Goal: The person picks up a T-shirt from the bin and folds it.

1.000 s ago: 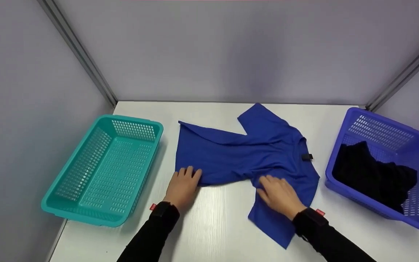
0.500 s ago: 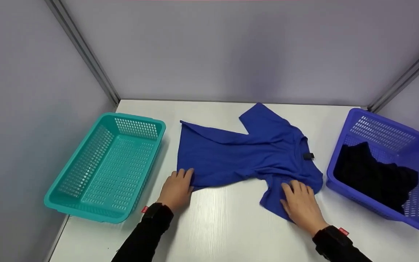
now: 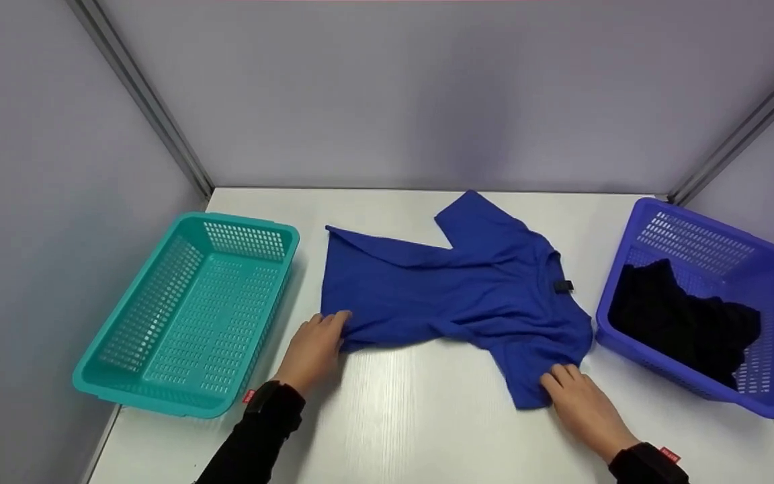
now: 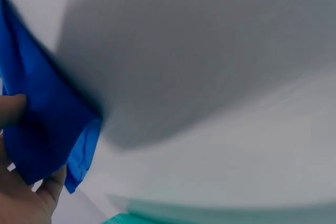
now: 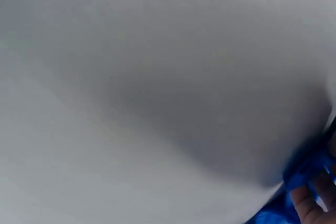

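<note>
The left hand [image 3: 311, 351] pinches the bottom hem corner of the royal-blue cotton T-shirt [image 3: 454, 289]; in the left wrist view [image 4: 21, 203] the thumb and fingers close on a fold of the blue cloth [image 4: 42, 124]. The right hand [image 3: 578, 403] lies at the end of the near sleeve, fingertips on its edge; the right wrist view [image 5: 312, 205] shows a finger against bunched blue fabric [image 5: 304, 174], but I cannot tell whether it pinches the sleeve or only presses on it

The shirt lies in the middle of the white tabletop [image 3: 414, 417], spread sideways with the hem toward the left and the collar, with a small black tag [image 3: 563, 286], toward the right. The body is creased and the far sleeve points toward the back wall

As I judge it, the risks come from the uneven hold. A pull from the left corner alone could drag the whole shirt across the slick surface rather than flatten it, and if the right fingers merely rest on the sleeve, it could slip free and bunch. The creases could get locked in

The teal perforated plastic basket [image 3: 158, 376] at the left holds nothing visible. The blue-violet perforated plastic basket [image 3: 773, 269] at the right holds a crumpled black garment [image 3: 682, 323]
</note>
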The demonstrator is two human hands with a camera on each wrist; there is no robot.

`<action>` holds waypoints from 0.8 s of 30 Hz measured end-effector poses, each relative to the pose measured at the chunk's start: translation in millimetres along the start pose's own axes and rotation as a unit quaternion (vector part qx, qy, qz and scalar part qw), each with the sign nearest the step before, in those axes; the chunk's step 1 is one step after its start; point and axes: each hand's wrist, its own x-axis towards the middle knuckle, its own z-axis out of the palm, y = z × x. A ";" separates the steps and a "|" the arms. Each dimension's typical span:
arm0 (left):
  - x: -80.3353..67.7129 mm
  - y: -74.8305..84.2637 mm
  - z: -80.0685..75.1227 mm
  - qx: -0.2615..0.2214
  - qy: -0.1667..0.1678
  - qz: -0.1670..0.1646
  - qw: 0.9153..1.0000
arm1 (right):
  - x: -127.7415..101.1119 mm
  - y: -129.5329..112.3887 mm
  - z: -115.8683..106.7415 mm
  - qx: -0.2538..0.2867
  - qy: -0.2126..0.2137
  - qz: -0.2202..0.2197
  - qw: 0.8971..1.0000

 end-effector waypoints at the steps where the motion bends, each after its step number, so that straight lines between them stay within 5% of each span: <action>1: -1.0 0.3 -2.7 -0.003 0.009 0.005 1.000 | -1.9 2.6 -0.2 0.013 0.025 0.005 1.000; 5: -5.6 0.2 -11.8 0.010 0.064 0.044 0.997 | -4.9 6.8 -7.7 0.085 0.128 0.055 0.987; 9: -10.3 2.4 -23.0 -0.005 0.094 0.052 0.994 | 0.5 6.3 -26.8 0.122 0.151 0.113 0.974; 15: -16.3 3.8 -37.5 -0.033 0.108 0.029 0.993 | 12.5 12.7 -59.2 0.111 0.121 0.003 0.986; 20: -21.2 3.7 -47.0 -0.052 0.106 0.021 0.993 | 21.0 20.2 -91.4 0.194 0.183 -0.069 0.961; 24: -24.9 1.3 -54.3 -0.072 0.089 0.005 0.993 | 23.2 25.5 -119.4 0.276 0.164 -0.072 0.944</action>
